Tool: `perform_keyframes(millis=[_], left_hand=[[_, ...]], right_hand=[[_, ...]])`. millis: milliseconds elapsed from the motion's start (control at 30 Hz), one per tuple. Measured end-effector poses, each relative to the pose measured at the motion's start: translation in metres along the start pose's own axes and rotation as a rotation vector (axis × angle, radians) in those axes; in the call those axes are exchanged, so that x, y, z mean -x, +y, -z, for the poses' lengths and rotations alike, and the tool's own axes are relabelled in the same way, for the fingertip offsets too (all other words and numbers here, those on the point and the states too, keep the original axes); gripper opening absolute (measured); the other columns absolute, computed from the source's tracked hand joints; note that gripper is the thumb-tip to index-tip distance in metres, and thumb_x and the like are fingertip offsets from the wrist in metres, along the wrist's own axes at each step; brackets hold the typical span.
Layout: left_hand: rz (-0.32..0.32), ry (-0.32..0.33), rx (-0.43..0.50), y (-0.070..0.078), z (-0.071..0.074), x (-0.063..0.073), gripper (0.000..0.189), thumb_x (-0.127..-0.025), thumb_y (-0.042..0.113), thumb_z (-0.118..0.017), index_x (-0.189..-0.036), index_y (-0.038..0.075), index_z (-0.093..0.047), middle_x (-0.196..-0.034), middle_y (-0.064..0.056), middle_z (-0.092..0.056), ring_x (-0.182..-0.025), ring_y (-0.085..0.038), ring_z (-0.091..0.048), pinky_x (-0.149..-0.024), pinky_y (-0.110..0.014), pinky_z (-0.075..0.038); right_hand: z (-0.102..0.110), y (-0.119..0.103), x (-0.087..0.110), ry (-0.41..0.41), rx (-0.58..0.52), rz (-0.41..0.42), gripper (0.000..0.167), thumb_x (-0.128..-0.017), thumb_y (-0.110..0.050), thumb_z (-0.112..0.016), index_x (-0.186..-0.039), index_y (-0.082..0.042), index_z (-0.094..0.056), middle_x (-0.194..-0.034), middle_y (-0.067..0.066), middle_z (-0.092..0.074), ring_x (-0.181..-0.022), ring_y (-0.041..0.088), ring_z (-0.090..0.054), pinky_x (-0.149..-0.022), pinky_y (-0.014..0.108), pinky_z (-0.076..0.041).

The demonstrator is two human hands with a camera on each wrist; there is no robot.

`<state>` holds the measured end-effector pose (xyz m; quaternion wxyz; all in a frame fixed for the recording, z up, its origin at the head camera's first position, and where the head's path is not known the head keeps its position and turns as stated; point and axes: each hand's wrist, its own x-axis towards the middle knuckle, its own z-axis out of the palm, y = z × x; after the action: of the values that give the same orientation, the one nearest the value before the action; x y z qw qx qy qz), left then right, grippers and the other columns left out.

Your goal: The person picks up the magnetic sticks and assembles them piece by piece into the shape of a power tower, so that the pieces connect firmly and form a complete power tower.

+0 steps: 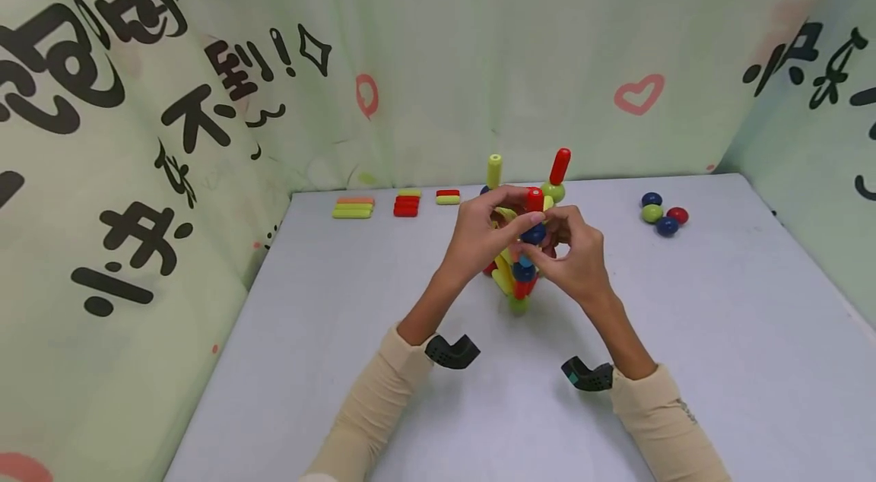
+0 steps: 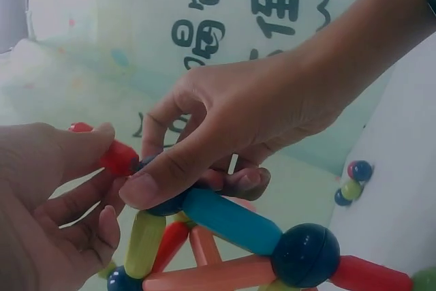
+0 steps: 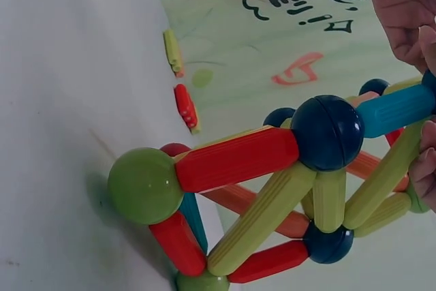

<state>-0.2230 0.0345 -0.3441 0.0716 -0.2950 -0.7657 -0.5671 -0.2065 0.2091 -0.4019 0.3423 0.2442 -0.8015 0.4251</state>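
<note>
A tall frame of magnetic rods and balls stands on the white table, with a green ball (image 3: 142, 185) at its foot. My left hand (image 1: 487, 233) pinches a short red rod (image 2: 119, 157) above the top of the near side. The rod's lower end meets a dark blue ball (image 1: 534, 233), which my right hand (image 1: 576, 252) grips between thumb and fingers. Under that ball, a light blue rod (image 2: 231, 219) runs down to another dark blue ball (image 2: 305, 255). Farther back, a yellow-green rod (image 1: 494, 170) and a red rod (image 1: 560, 166) point upward from the frame.
Small stacks of loose rods lie along the back left: yellow-green with orange (image 1: 352, 208), mostly red (image 1: 407, 204), and a red and yellow-green pair (image 1: 448, 197). Several loose balls (image 1: 667, 226) cluster at the back right. A printed curtain (image 1: 424, 26) hangs behind the table.
</note>
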Motion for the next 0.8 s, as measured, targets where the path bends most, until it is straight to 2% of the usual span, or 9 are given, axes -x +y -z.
perform_keyframes(millis=[167,300,333,433,500,567,667,733,800], left_hand=[[-0.004,0.002,-0.034,0.0,-0.002,0.001,0.033,-0.088,0.021,-0.073,-0.117,0.006,-0.066,-0.108,-0.008,-0.071,-0.087,-0.015,-0.063,-0.071,-0.019,-0.054],[-0.035,-0.019,-0.076,-0.001,-0.004,-0.001,0.034,-0.089,0.024,-0.072,-0.119,0.007,-0.066,-0.109,-0.008,-0.071,-0.086,-0.013,-0.063,-0.07,-0.017,-0.053],[-0.043,-0.022,-0.085,-0.001,-0.004,-0.002,0.035,-0.089,0.024,-0.072,-0.119,0.007,-0.066,-0.109,-0.007,-0.071,-0.086,-0.013,-0.063,-0.07,-0.016,-0.053],[-0.061,-0.025,-0.078,-0.003,-0.003,0.0,0.036,-0.088,0.023,-0.073,-0.119,0.006,-0.066,-0.107,-0.007,-0.071,-0.085,-0.013,-0.062,-0.07,-0.017,-0.053],[-0.069,-0.027,-0.067,-0.005,-0.002,0.002,0.035,-0.088,0.023,-0.074,-0.118,0.006,-0.066,-0.106,-0.007,-0.071,-0.086,-0.013,-0.062,-0.07,-0.019,-0.054],[-0.068,-0.028,-0.053,-0.007,-0.001,0.005,0.034,-0.087,0.023,-0.074,-0.117,0.007,-0.066,-0.105,-0.006,-0.07,-0.087,-0.012,-0.062,-0.072,-0.022,-0.055],[-0.071,-0.028,-0.059,-0.011,0.0,0.01,0.031,-0.087,0.023,-0.074,-0.114,0.008,-0.066,-0.105,-0.005,-0.07,-0.087,-0.011,-0.062,-0.073,-0.027,-0.057],[-0.086,-0.028,-0.074,-0.014,0.0,0.012,0.03,-0.087,0.022,-0.075,-0.112,0.007,-0.067,-0.104,-0.005,-0.069,-0.086,-0.012,-0.062,-0.073,-0.029,-0.057],[-0.114,-0.032,-0.097,-0.016,-0.002,0.014,0.031,-0.085,0.02,-0.076,-0.111,0.006,-0.068,-0.104,-0.006,-0.066,-0.084,-0.014,-0.062,-0.072,-0.029,-0.057]], right_hand=[[-0.001,0.0,0.002,0.008,-0.023,-0.001,0.06,-0.063,0.004,-0.088,-0.111,0.005,-0.052,-0.07,0.008,-0.06,-0.06,0.011,-0.053,-0.064,0.009,-0.047],[0.001,0.0,0.003,0.02,-0.023,-0.003,0.06,-0.063,0.005,-0.088,-0.11,0.005,-0.052,-0.071,0.01,-0.061,-0.06,0.014,-0.054,-0.065,0.009,-0.048],[0.001,0.001,0.003,0.021,-0.029,0.001,0.059,-0.064,0.002,-0.088,-0.11,0.005,-0.052,-0.072,0.01,-0.061,-0.06,0.014,-0.054,-0.065,0.009,-0.048],[0.001,0.005,0.006,0.034,-0.075,0.029,0.055,-0.075,-0.023,-0.084,-0.108,0.008,-0.051,-0.071,0.012,-0.06,-0.061,0.011,-0.053,-0.065,0.009,-0.048],[0.001,0.01,0.008,0.069,-0.127,0.065,0.061,-0.081,-0.039,-0.075,-0.104,0.012,-0.051,-0.069,0.014,-0.057,-0.062,0.007,-0.052,-0.065,0.009,-0.048],[0.003,0.018,0.011,0.139,-0.16,0.062,0.063,-0.087,-0.045,-0.066,-0.099,0.015,-0.051,-0.067,0.014,-0.055,-0.059,0.004,-0.051,-0.062,0.008,-0.047],[0.014,0.034,0.01,0.31,-0.173,-0.053,0.046,-0.098,-0.03,-0.059,-0.093,0.016,-0.055,-0.064,0.007,-0.054,-0.052,0.001,-0.05,-0.053,0.008,-0.044],[0.028,0.052,0.008,0.434,-0.128,-0.206,0.032,-0.099,-0.02,-0.057,-0.092,0.012,-0.058,-0.063,-0.002,-0.055,-0.046,-0.001,-0.048,-0.047,0.009,-0.041],[0.046,0.075,0.005,0.523,-0.026,-0.36,0.026,-0.098,-0.018,-0.057,-0.095,0.008,-0.062,-0.069,-0.01,-0.055,-0.046,-0.004,-0.048,-0.048,0.01,-0.04]])
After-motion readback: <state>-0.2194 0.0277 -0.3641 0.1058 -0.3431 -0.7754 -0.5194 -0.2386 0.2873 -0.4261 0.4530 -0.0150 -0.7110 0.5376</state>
